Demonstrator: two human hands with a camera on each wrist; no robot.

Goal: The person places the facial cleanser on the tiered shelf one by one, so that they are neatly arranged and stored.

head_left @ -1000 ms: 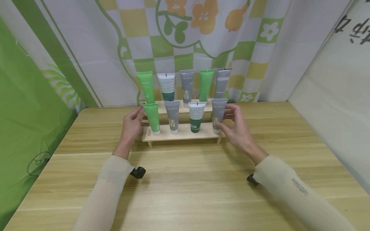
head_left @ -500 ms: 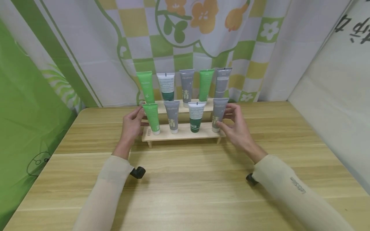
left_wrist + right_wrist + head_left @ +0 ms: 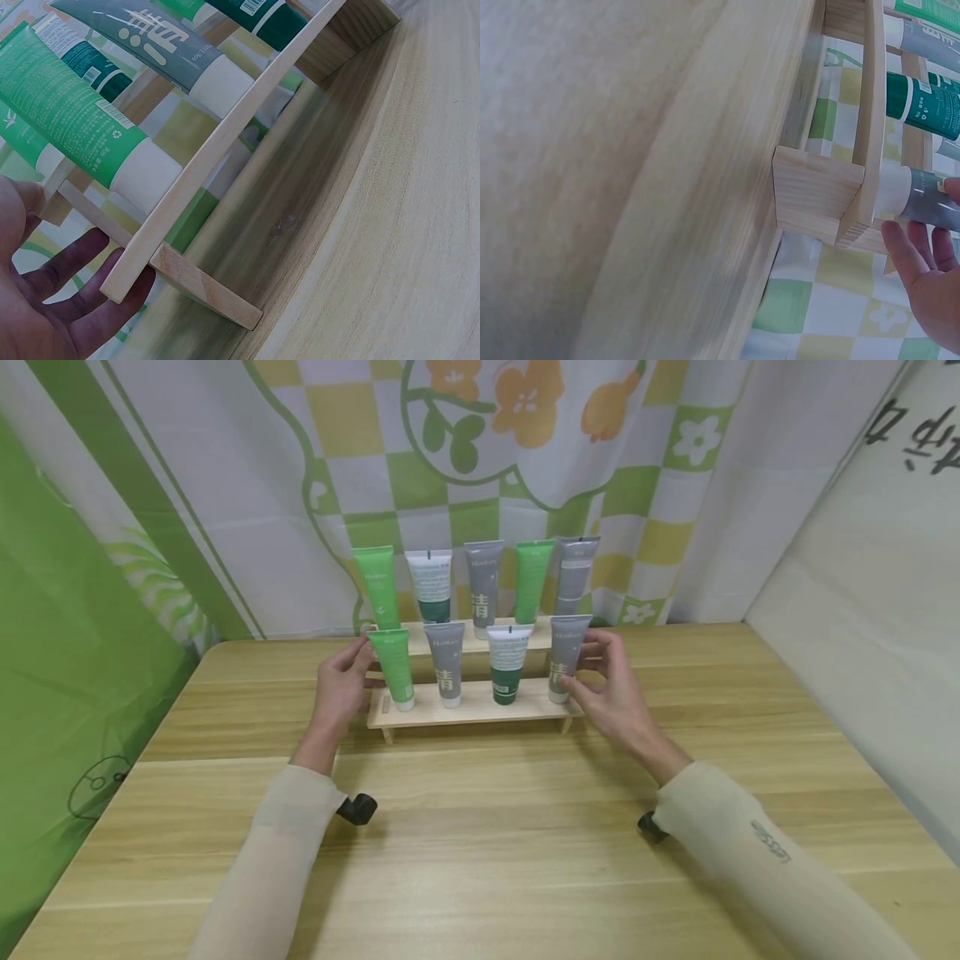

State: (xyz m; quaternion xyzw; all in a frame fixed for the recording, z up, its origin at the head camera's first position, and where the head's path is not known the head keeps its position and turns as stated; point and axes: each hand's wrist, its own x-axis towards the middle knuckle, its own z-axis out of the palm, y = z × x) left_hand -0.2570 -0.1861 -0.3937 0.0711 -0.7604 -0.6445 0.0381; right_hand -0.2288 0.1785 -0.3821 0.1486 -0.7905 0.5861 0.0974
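A two-tier wooden rack [image 3: 472, 713] bears squeeze tubes standing on their caps. My left hand [image 3: 342, 687] grips the rack's left end at the upper tier; in the left wrist view its fingers [image 3: 90, 300] reach behind the lower shelf's end. Beside that hand stands a green tube [image 3: 393, 667]. With thumb and fingers my right hand [image 3: 615, 693] holds a grey tube [image 3: 567, 647] at the right end of the lower tier. Its white cap [image 3: 894, 189] is at the shelf in the right wrist view. Between them stand a grey tube [image 3: 447, 662] and a white-and-dark-green tube [image 3: 507, 662].
Along the upper tier stand a green tube [image 3: 377, 585], a white-and-green tube [image 3: 431, 585], a grey tube [image 3: 483, 581], another green tube [image 3: 532, 581] and another grey tube [image 3: 575, 577]. The rack is on a wooden table [image 3: 480, 860], before a patterned curtain [image 3: 367, 485].
The grey tube in my right hand has shifted and tilted slightly at its place on the lower tier. My left hand stays at the rack's left end.
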